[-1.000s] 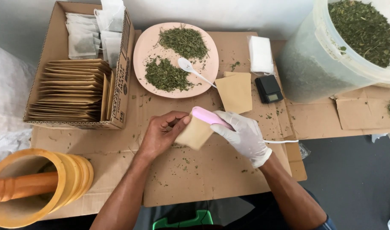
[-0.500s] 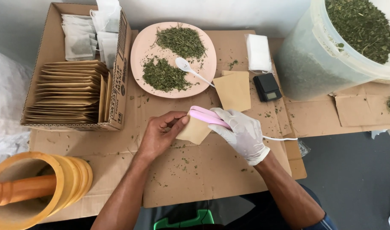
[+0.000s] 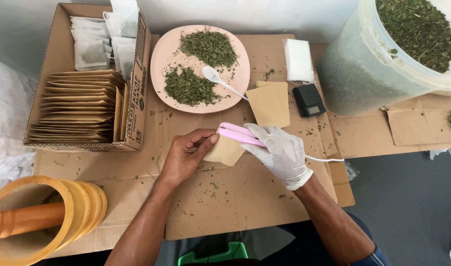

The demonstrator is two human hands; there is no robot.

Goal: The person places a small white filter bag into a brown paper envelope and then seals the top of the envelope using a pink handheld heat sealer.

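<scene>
My bare left hand (image 3: 186,155) pinches a small tan paper pouch (image 3: 226,151) at its upper left corner, just above the cardboard sheet (image 3: 235,197). My right hand (image 3: 280,152), in a white glove, grips a pink clamp-like sealing tool (image 3: 238,133) whose jaws sit across the pouch's top edge. A thin white cord (image 3: 324,159) runs from the tool to the right. Behind the hands lies a pink plate (image 3: 161,59) with two heaps of dried green herb and a white spoon (image 3: 218,80).
A cardboard box (image 3: 137,88) at the left holds a stack of tan pouches and white filter bags. Flat tan pouches (image 3: 270,103), a small black scale (image 3: 308,99), a white packet (image 3: 299,59), a large herb-filled tub (image 3: 363,74) and a wooden mortar with pestle (image 3: 33,221) surround the hands.
Both hands stay on the pouch and the pink tool; nothing has visibly shifted apart from slight camera movement.
</scene>
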